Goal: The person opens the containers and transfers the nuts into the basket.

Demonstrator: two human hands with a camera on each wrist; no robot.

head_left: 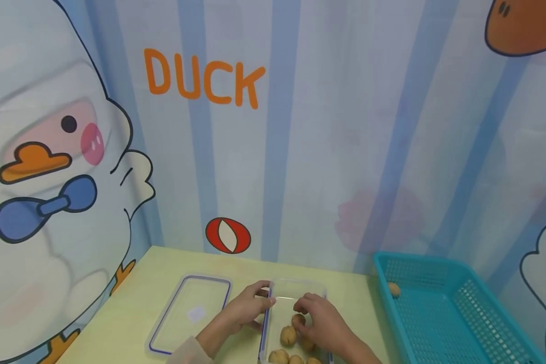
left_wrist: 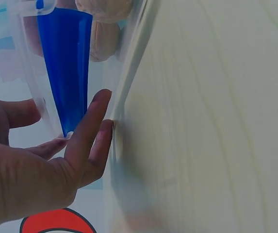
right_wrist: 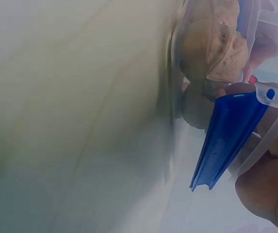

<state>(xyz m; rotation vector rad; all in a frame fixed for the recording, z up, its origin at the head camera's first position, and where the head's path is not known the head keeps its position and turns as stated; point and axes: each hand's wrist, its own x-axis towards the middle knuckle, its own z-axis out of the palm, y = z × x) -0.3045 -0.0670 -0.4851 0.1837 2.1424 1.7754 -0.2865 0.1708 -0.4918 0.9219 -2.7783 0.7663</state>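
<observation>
A clear plastic box (head_left: 275,308) with blue latches stands on the table. Inside it lie several walnuts (head_left: 288,335), most toward the near end. With thumb and fingers my left hand (head_left: 247,307) grips the box's left side; the left wrist view has those fingers by a blue latch (left_wrist: 68,63). My right hand (head_left: 323,323) reaches into the box from the right, its curled fingers pinching a walnut (head_left: 299,320). In the right wrist view the box wall and another blue latch (right_wrist: 228,138) partly hide that hand.
Left of the box, a clear lid (head_left: 173,316) with a blue seal lies flat on the pale table (head_left: 118,323). At the right stands a turquoise basket (head_left: 389,313) with one walnut (head_left: 394,289) at its left wall. A printed curtain (head_left: 318,151) hangs behind.
</observation>
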